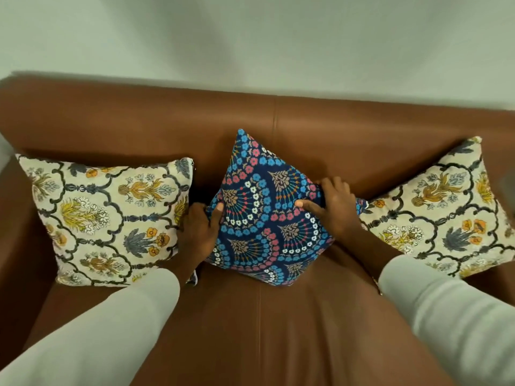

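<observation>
While the left hand (199, 227) and right hand (333, 206) grip opposite side corners of the square navy cushion with blue and pink flowers (267, 207) (thumbs on its front), it stands cornerwise mid-seat on the brown leather sofa (278, 330), between two cream floral cushions (108, 218).

A brown leather sofa (278, 129) is standing against a plain, pale wall (250, 37), with a seam running down its backrest. Soft, even light is falling across both. A cream floral cushion (106, 218) is leaning at the seat's left end, and a matching cushion (434, 213) is leaning at its right end.
</observation>
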A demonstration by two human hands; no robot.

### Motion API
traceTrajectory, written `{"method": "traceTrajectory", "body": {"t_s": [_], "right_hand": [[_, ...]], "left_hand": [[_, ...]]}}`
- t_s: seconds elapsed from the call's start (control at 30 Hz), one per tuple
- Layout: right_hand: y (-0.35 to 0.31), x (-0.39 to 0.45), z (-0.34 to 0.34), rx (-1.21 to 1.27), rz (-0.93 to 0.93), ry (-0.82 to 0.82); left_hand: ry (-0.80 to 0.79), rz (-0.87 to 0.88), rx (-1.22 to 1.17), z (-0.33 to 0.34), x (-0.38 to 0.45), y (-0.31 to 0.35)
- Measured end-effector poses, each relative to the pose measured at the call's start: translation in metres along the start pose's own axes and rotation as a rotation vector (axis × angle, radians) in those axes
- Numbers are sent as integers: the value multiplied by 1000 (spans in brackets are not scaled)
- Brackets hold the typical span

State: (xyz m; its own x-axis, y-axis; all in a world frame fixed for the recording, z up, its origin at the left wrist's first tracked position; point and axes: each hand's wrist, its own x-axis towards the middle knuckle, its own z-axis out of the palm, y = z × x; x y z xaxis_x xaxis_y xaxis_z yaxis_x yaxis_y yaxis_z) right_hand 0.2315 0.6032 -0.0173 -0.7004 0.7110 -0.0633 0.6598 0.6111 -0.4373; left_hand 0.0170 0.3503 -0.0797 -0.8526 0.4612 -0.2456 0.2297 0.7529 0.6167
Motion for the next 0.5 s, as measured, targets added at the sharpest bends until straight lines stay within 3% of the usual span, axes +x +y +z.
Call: {"method": "traceTrajectory", "body": {"t_s": [0.37, 0.5], "right_hand": [[-15, -36, 12, -18, -53, 275], [-73, -64, 36, 63, -197, 323]], "left_hand": [[-86, 253, -33, -30, 3, -4], [137, 442, 140, -71, 8, -24]]}}
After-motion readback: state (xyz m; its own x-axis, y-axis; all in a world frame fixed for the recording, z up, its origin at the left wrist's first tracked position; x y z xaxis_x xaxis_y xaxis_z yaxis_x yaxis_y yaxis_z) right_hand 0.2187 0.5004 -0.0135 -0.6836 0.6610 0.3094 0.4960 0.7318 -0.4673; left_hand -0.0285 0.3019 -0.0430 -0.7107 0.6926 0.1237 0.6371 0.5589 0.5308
